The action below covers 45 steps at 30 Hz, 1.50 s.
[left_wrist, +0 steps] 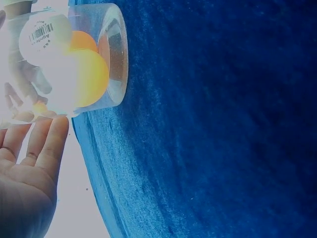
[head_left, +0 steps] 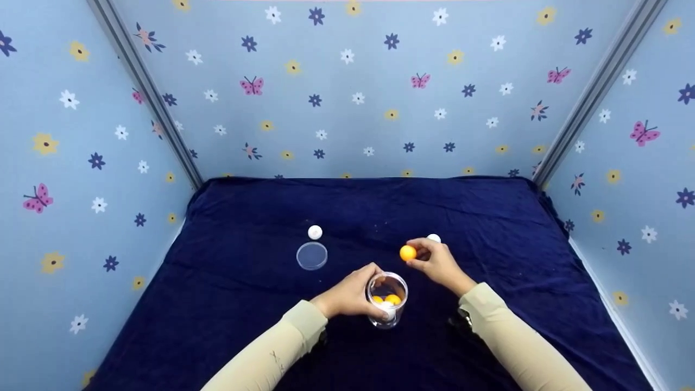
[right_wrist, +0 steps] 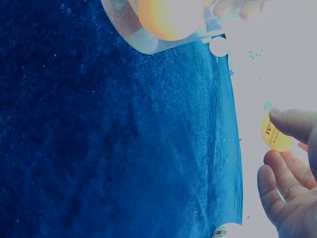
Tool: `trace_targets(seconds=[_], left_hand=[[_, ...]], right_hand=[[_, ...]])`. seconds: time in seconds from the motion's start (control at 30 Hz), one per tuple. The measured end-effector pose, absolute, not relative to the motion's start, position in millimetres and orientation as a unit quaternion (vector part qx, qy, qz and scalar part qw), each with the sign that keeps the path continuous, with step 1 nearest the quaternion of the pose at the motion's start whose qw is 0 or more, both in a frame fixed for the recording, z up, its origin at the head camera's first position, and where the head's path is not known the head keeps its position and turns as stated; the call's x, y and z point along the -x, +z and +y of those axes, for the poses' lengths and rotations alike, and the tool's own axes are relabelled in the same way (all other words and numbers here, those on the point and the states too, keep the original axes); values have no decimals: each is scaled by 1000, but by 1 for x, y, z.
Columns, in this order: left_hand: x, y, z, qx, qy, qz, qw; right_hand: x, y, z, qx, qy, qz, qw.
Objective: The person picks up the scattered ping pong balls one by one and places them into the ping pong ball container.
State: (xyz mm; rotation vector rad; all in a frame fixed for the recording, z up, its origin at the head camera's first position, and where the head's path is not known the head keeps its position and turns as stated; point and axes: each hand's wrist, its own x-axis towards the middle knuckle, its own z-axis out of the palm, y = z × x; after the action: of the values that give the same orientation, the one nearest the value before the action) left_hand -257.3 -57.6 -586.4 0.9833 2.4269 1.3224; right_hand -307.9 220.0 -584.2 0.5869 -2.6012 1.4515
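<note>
Grips the clear jar [head_left: 400, 312] between thumb and fingers of the left hand [head_left: 350, 293], well short of the far edge of the bench [head_left: 244, 217] and about midway between left and right edges. Pinches an orange ball [head_left: 408, 253] in the fingertips of the right hand [head_left: 437, 262], narrow round the ball and apart from the jar. Hinges, by judgement, on the offset of that ball from the jar's mouth: toward the far edge, slightly toward the right edge, near the opening but not over it. Holds the jar close to upright on its long axis, open end up, with the left hand much the nearer of the two hands. Cannot tell contact from a gap under the base, nor the held ball's exact height against the rim. Shows orange balls [head_left: 393, 300] and a white ball low inside. Includes also a clear lid [head_left: 311, 256] flat toward the left edge, a loose white ball [head_left: 315, 232] just beyond, and a second loose ball [head_left: 434, 238] partly behind the right hand.
</note>
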Motion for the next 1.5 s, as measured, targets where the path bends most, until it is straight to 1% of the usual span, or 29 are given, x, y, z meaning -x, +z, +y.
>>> trace_targets(seconds=[0.8,1.5], left_hand=[[258,-589,-58,-334,446,824,101],[257,-588,-58,-333,437,830,93]], right_hand=[[300,-564,218,-204,499,-840,61],[292,-545,215,-253,500,-825,69]])
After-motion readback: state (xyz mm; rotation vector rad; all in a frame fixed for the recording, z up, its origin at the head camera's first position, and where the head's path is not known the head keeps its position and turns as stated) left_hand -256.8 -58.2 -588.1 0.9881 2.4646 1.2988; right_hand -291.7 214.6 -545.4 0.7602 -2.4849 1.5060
